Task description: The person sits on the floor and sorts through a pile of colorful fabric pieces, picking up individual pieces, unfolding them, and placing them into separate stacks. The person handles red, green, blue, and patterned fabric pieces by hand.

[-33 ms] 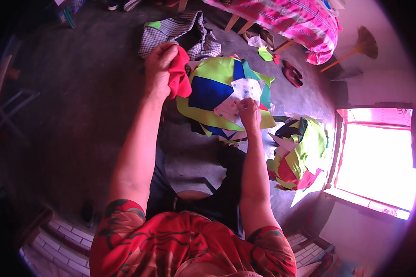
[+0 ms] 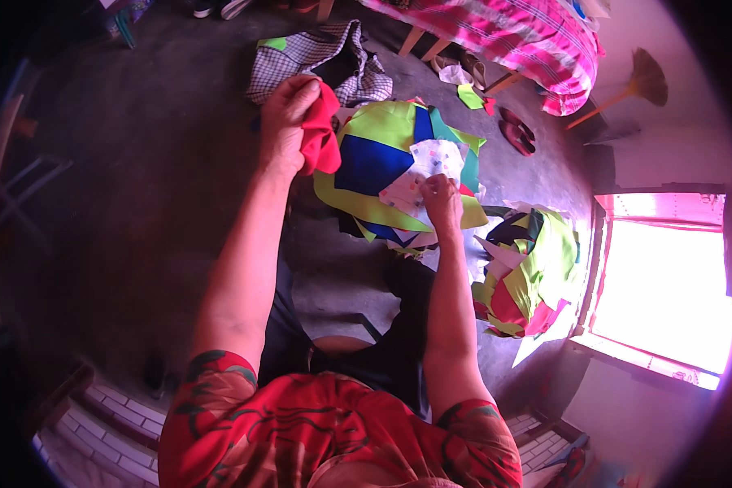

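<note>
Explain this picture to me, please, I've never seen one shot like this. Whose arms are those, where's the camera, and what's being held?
There's no machine here: those are a person's own bare arms. The camera sits on their head and looks down, so you see roughly what they see. Its very wide lens bends straight edges near the rim.

The left hand grips a red cloth. The right hand has its fingers on a white cloth; whether they pinch it is hard to tell. The white cloth lies on a pile of coloured scraps. A second pile is near the window. A checked cloth lies on the floor.
</note>
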`<move>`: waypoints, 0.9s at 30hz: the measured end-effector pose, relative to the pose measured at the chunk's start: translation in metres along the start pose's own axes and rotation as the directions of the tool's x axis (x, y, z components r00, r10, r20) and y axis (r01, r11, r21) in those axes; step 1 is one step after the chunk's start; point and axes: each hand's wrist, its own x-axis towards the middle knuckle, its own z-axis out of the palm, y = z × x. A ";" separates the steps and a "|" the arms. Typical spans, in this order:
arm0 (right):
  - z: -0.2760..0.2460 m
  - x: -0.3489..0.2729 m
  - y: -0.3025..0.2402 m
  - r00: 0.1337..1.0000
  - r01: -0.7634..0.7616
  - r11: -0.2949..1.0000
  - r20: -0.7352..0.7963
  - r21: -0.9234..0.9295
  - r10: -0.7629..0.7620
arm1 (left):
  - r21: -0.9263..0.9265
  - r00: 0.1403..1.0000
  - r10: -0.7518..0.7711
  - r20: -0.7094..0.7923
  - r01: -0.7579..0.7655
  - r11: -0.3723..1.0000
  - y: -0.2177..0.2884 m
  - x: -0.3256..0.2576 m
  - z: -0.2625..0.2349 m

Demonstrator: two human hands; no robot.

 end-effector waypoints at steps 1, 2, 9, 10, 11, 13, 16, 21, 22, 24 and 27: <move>-0.006 -0.004 -0.011 1.000 0.004 1.000 -0.018 0.008 -0.004 | -0.023 0.999 -0.025 0.042 0.026 0.999 0.000 0.000 -0.002; -0.012 -0.006 -0.022 0.997 0.057 0.998 -0.051 0.040 -0.055 | -0.057 0.997 -0.053 0.063 0.057 0.997 0.000 0.000 -0.003; -0.034 -0.028 -0.093 0.928 0.206 0.722 0.103 0.660 -0.359 | -0.271 0.929 -0.213 0.302 0.298 0.915 -0.011 -0.006 0.006; -0.031 -0.033 -0.099 0.906 0.224 0.709 0.126 0.669 -0.405 | -0.244 0.918 -0.225 0.326 0.312 0.918 -0.013 -0.010 0.013; -0.025 -0.037 -0.106 0.891 0.250 0.681 0.113 0.688 -0.441 | -0.250 0.895 -0.237 0.377 0.345 0.905 -0.017 -0.011 0.016; -0.010 -0.044 -0.116 0.869 0.394 0.715 0.018 0.578 -0.494 | -0.253 0.844 -0.254 0.473 0.406 0.878 -0.022 -0.014 0.021; 0.005 -0.040 -0.110 0.942 0.284 0.824 0.016 0.490 -0.334 | -0.259 0.835 -0.292 0.466 0.445 0.857 -0.020 -0.017 0.027; -0.010 -0.010 -0.075 0.992 0.112 0.678 -0.045 0.726 -0.116 | -0.291 0.900 -0.230 0.370 0.347 0.891 -0.016 -0.008 0.017; -0.015 -0.004 -0.068 0.991 0.136 0.651 -0.110 0.747 -0.082 | -0.266 0.922 -0.215 0.322 0.306 0.914 -0.012 -0.008 0.015; -0.026 0.004 -0.054 0.960 0.199 0.731 -0.279 0.652 -0.013 | -0.192 0.954 -0.184 0.236 0.231 0.954 -0.003 -0.012 0.021; -0.062 -0.001 -0.058 0.836 0.328 0.907 -0.527 0.263 -0.150 | 0.030 0.960 -0.070 0.270 0.065 0.997 -0.003 -0.014 0.021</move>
